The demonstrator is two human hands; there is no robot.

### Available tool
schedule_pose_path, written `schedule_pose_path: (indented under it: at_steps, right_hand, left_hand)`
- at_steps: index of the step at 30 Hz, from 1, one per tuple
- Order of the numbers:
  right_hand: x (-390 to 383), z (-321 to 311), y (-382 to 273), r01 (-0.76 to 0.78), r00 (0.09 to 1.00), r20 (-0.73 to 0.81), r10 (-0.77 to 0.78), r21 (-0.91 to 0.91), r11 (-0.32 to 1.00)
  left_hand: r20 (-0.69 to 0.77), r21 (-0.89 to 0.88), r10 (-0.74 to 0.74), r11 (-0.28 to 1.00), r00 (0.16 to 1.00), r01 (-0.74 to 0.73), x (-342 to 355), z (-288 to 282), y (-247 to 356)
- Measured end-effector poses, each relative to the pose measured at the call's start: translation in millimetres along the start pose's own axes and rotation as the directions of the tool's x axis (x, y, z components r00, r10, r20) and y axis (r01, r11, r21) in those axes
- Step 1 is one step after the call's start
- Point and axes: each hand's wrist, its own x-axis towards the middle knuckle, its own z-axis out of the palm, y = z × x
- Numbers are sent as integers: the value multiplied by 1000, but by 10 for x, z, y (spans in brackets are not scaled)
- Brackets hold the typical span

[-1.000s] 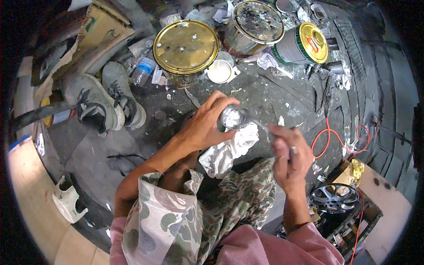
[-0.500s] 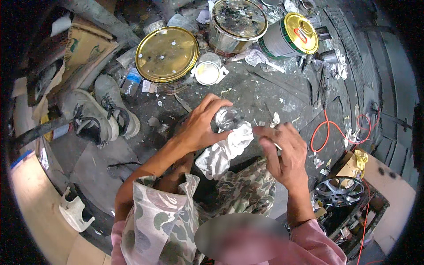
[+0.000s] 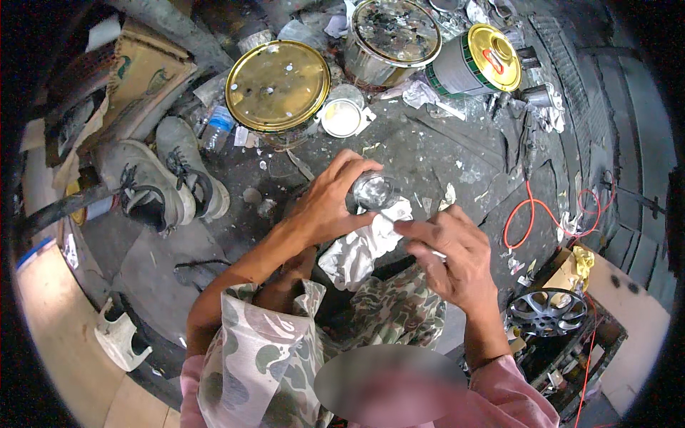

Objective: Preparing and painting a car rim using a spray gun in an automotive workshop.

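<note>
My left hand (image 3: 322, 203) is wrapped round the side of a small clear cup (image 3: 372, 191) with a silvery inside, its mouth turned up toward me. A crumpled white cloth (image 3: 353, 255) hangs just below the cup and against my left fingertips. To the right of the cup, my right hand (image 3: 457, 257) is closed, with its index finger pointing toward the cup and cloth. Between its fingers shows the short end of a thin white stick (image 3: 438, 255); the rest of it is hidden.
Ahead stand a gold-lidded can (image 3: 278, 82), a paint-stained bucket (image 3: 396, 36), a tilted green-and-gold can (image 3: 477, 60) and a small white-topped tin (image 3: 341, 118). Grey shoes (image 3: 189, 167) lie left. On the right are an orange hose (image 3: 519, 221) and a spoked wheel cover (image 3: 548, 312).
My right hand has shifted slightly left and down, its index finger now nearer the cloth. My left hand keeps its hold on the cup. The whole view has shifted a little.
</note>
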Motion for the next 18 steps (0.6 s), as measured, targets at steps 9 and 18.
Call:
schedule_pose_path:
  at_steps: [9,18]
  right_hand:
    - [-113,-253,-8,-147,905,-362,224,227,963]
    - [-76,-311,-139,13,880,-468,82,195,981]
  left_hand:
    - [-117,122,78,991,990,-63,124,-190,195]
    - [-113,218,169,966,979,-142,208,-340,354]
